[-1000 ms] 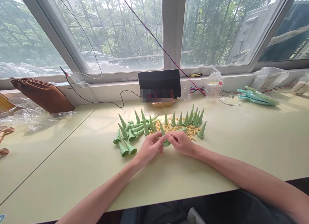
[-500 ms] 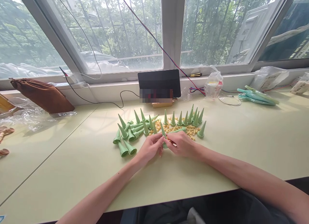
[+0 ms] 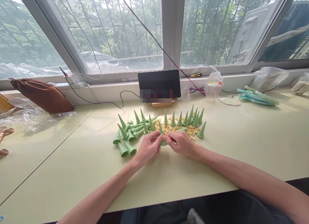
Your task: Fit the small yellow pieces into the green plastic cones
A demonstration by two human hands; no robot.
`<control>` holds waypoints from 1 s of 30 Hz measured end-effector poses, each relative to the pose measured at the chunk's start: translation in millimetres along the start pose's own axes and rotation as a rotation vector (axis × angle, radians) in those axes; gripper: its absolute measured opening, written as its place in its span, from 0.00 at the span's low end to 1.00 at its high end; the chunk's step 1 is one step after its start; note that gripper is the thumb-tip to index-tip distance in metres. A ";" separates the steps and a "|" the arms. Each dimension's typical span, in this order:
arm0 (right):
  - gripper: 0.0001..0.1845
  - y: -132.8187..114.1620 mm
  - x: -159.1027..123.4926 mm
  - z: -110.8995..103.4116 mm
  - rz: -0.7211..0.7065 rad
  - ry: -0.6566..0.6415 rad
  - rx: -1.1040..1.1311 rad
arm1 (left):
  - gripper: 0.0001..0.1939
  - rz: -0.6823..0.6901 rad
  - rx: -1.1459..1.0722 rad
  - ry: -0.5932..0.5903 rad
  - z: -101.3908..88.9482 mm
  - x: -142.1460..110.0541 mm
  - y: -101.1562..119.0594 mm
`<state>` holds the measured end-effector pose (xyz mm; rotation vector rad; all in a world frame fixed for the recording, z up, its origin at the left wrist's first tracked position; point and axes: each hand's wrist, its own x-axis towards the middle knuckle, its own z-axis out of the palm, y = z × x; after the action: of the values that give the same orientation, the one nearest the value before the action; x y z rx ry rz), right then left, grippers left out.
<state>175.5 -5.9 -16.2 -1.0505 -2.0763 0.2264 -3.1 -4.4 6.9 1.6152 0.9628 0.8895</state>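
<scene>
"While the pale table point(image 3: 145, 185) fills most of the lower frame, what are the fingers doing?"

"Left hand point(image 3: 146, 149), centre: thumb and fingers clamped on an upright green cone point(image 3: 161, 128). Right hand point(image 3: 182, 143), just right of it: fingertips bunched at the cone's lower side, seemingly touching. Whether they're pinched shut, or on some small piece, can't tell."

"Step?"

"Judgement only: fine two-handed work at the cone, left steadying, right working its side. Any move there calls for a firm left hold and small, exact right fingertip motion."

"Farther up?"

"Yellow pieces point(image 3: 192, 132) scattered past the right hand. Lying cones point(image 3: 123, 151) left of centre, open ends showing; standing cones point(image 3: 202, 130) right of centre, tips up."

"Back of the table?"

"Dark screen point(image 3: 159, 81), upper centre, above a small box point(image 3: 162, 105). Brown pouch point(image 3: 48, 95) at left, bagged cup point(image 3: 214, 87) right of the screen. Window point(image 3: 116, 34) behind, top of frame."
</scene>
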 end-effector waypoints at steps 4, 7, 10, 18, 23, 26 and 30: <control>0.24 1.2 1.1 -1.5 0.070 0.062 0.014 | 0.16 0.024 0.106 0.119 -0.1 -1.5 3.5; 0.24 2.9 2.0 -2.3 0.095 0.103 0.025 | 0.17 0.047 0.203 0.154 0.4 -2.8 3.6; 0.24 5.5 2.3 -2.0 0.106 0.120 0.027 | 0.18 0.064 0.297 0.140 0.6 -3.2 -0.5; 0.24 6.0 2.0 -1.8 0.111 0.120 0.041 | 0.07 0.102 0.492 0.109 0.0 -3.1 -11.8; 0.25 5.1 2.8 -2.1 0.111 0.126 0.051 | 0.07 0.154 0.447 0.150 1.4 -5.1 -4.1; 0.25 5.8 2.8 -1.8 0.111 0.133 0.051 | 0.07 0.233 0.448 0.172 2.4 -6.5 -1.0; 0.23 7.1 2.1 -1.4 0.126 0.155 0.033 | 0.09 0.381 0.514 0.118 3.9 -11.1 -2.4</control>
<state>180.1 0.0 -17.4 -1.1436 -1.8646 0.2335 -4.5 -15.6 2.7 2.2578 1.0392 1.0581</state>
